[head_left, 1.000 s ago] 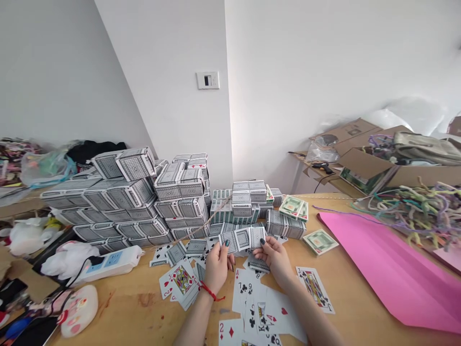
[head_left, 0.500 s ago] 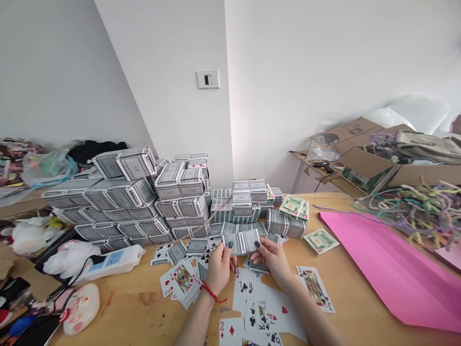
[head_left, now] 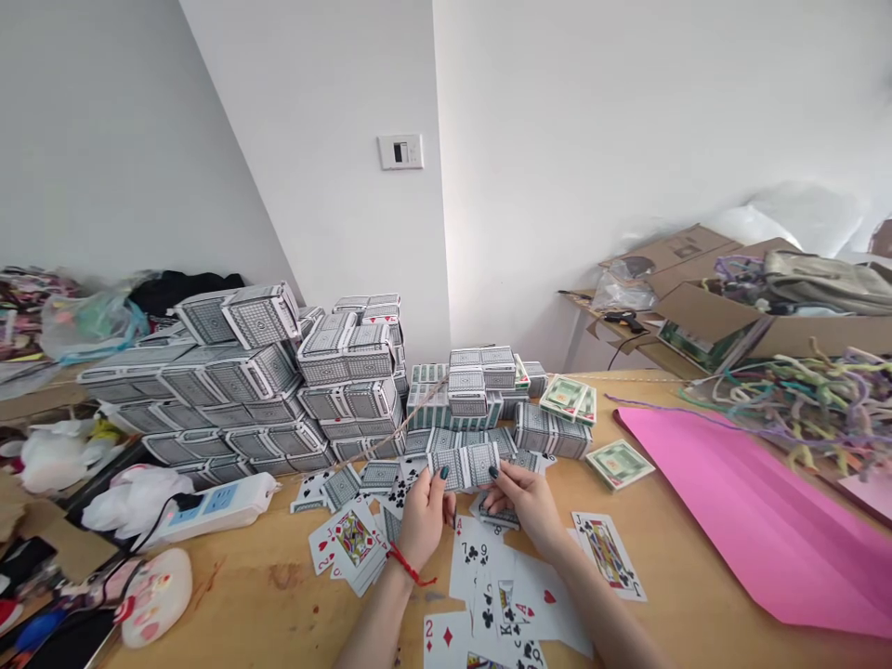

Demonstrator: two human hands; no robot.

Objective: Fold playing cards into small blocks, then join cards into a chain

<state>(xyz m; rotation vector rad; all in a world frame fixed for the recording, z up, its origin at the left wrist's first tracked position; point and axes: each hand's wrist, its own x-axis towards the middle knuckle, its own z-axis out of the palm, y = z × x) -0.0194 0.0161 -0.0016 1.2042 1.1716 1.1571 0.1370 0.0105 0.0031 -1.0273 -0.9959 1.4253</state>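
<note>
Cards [head_left: 466, 466], thin and gray-patterned, boxy stacks [head_left: 229, 372], wooden tabletop [head_left: 251, 604]

Both arms reached in from the lower edge, the left arm [head_left: 376, 621] slanting up rightward, the right arm [head_left: 605, 599] slanting up leftward. The left hand [head_left: 422, 517] and right hand [head_left: 533, 506] faced each other, near but apart, in matching pinches. The left thumb [head_left: 439, 481] and right thumb [head_left: 503, 479] lay uppermost, their dark green nails showing. The fingers curled in below the thumbs, partly hidden. Both forearms were bare.
</note>
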